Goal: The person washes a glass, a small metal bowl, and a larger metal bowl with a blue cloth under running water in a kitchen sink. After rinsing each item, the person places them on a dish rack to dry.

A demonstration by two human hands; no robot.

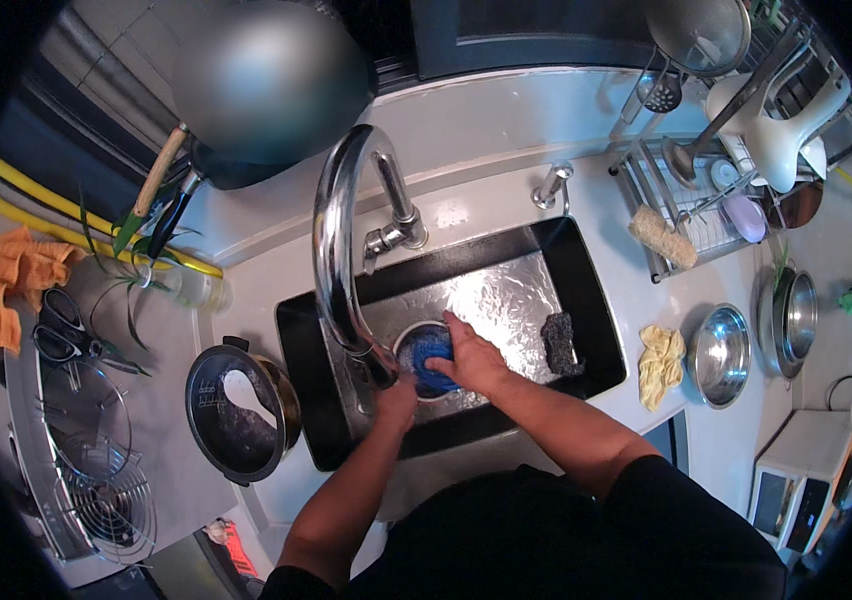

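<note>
In the sink (411, 315), a round bowl with a pale rim (416, 328) sits under the chrome faucet (334, 247). Something blue (433, 362), perhaps a scrubbing pad, shows inside it. My right hand (475, 355) grips the bowl's right side, its thumb over the inside and its fingers along the far rim. At the near-left rim is my left hand (396, 403), blurred and partly hidden behind the faucet's spout; its grip is not visible. A dark scouring pad (561, 343) lies against the sink's right wall.
Left of the sink stands a rice-cooker pot (205, 431) holding a white rice paddle (244, 394). Scissors (66, 330) and wire racks (107, 495) lie farther left. On the right are a yellow cloth (661, 366), a steel bowl (721, 356) and a dish rack (647, 180).
</note>
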